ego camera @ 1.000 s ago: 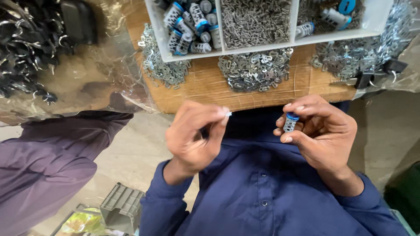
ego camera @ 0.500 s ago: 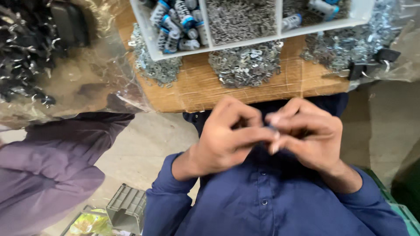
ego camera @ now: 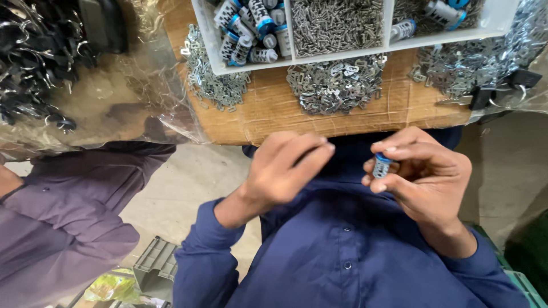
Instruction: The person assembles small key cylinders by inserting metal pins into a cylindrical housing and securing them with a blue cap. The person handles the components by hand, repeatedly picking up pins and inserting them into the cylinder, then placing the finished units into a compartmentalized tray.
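Shiny metal clips [ego camera: 337,85], matt cardboard [ego camera: 274,114], glossy plastic film [ego camera: 114,108]

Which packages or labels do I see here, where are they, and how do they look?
Small cylinder: in right hand, white printed label, blue cap.
Same cylinders: white tray's left compartment.
Clear plastic bag: upper left, over dark metal parts.
Green packet: bottom left, crumpled.
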The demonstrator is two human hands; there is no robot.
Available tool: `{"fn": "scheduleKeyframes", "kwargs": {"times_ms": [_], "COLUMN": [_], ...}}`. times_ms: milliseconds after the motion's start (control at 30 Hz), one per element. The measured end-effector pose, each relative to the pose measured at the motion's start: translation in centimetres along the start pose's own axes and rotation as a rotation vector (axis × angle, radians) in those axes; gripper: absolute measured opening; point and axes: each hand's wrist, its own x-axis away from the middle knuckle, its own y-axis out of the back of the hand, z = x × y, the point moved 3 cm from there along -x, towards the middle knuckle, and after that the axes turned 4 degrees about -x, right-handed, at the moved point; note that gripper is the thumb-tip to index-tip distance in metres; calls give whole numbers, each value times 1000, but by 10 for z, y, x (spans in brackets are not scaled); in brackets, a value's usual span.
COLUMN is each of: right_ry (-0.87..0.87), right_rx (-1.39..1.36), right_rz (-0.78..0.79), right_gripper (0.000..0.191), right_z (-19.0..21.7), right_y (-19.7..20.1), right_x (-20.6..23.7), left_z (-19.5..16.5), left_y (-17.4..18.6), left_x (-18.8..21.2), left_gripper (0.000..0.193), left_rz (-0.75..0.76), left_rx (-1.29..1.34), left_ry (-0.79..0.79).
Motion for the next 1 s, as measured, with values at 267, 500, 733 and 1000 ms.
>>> {"fn": "scheduleKeyframes", "kwargs": {"times_ms": [267, 500, 733, 1000], "right_ry": [53, 92, 114, 73], "right_rx": [172, 180, 273, 141], "right_rz": [48, 13, 12, 180], "right_gripper": [38, 40, 39, 37], "right_z": [-6, 1, 2, 11], "right_y": [-13, -2, -11, -6], "right_x": [-11, -1, -8, -13], "left_z": [-19, -26, -22, -18], "left_y": [-18, -19, 1, -12], "left_x": [-2, -22, -22, -16], "left_gripper": [29, 33, 41, 27], "left_rz": [-249, -216, -4, 122], "left_rx": [491, 422, 275, 890], "left_ry": [353, 257, 109, 657]}}
